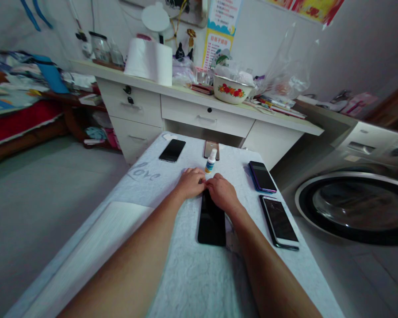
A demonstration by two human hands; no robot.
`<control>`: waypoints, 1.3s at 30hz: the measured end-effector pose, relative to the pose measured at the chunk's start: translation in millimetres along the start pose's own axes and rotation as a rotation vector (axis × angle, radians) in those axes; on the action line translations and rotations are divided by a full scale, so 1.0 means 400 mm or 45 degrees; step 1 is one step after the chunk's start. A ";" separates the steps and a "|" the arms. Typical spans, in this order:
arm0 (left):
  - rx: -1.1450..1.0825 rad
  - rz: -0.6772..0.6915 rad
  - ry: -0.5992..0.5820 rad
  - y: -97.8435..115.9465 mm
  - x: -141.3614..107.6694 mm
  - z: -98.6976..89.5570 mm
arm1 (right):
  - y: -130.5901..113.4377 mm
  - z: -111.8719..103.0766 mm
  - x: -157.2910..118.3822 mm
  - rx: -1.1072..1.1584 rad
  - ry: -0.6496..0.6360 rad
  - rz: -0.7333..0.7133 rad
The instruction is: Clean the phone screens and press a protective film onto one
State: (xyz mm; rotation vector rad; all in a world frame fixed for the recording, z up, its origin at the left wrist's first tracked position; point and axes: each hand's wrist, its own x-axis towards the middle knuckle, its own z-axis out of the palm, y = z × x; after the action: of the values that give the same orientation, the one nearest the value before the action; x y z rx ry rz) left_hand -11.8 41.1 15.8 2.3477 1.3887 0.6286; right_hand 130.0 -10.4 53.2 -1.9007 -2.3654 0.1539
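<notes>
A black phone (212,223) lies face up on the cloth-covered table (185,274). At its far end my left hand (191,182) and my right hand (221,191) meet, fingers bent and pressed together. Whatever small item sits between the fingertips is too small to make out. Just beyond the hands stands a small white spray bottle (211,160) with a blue and yellow label. Behind it lies a gold-coloured phone (215,149). Another black phone (172,150) rests at the far left of the table.
Stacked phones (263,176) and a white-framed phone (281,219) on a dark one lie along the right edge. A white desk (207,115) borders the far end, bearing a flowered bowl (231,90) and a paper roll (149,62). A washing machine (354,176) stands at right.
</notes>
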 end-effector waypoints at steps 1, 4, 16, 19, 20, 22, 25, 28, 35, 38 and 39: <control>0.002 0.000 -0.003 0.000 0.000 -0.001 | 0.000 0.000 0.000 -0.002 0.002 0.001; 0.000 0.005 0.000 0.000 0.000 -0.001 | 0.001 0.000 0.000 0.003 -0.001 0.004; -0.016 -0.003 0.015 -0.002 0.000 0.003 | 0.023 -0.014 -0.005 -0.005 -0.052 0.052; -0.023 0.005 0.019 0.000 -0.002 -0.001 | 0.033 -0.019 -0.011 0.021 -0.055 0.059; -0.028 0.007 0.018 0.002 -0.002 -0.002 | 0.037 -0.021 -0.012 0.028 -0.058 0.062; -0.041 0.010 0.017 0.006 -0.004 -0.007 | 0.044 -0.025 -0.016 0.036 -0.063 0.074; -0.052 0.007 0.019 0.011 -0.006 -0.011 | 0.055 -0.027 -0.020 0.045 -0.066 0.097; -0.046 0.012 0.019 0.012 -0.006 -0.012 | 0.065 -0.027 -0.022 0.059 -0.067 0.124; -0.027 0.017 0.029 0.007 -0.005 -0.007 | 0.087 -0.027 -0.030 0.075 -0.060 0.161; -0.031 0.005 0.028 0.009 -0.005 -0.008 | 0.090 -0.029 -0.034 0.076 -0.049 0.172; -0.033 0.005 0.027 0.009 -0.005 -0.009 | 0.091 -0.029 -0.035 0.078 -0.042 0.176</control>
State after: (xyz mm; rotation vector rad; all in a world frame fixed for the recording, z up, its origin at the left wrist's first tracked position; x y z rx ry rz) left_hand -12.0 37.8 20.1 2.3307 1.3776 0.6706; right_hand 169.8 -16.2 59.2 -2.0481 -2.2215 0.2677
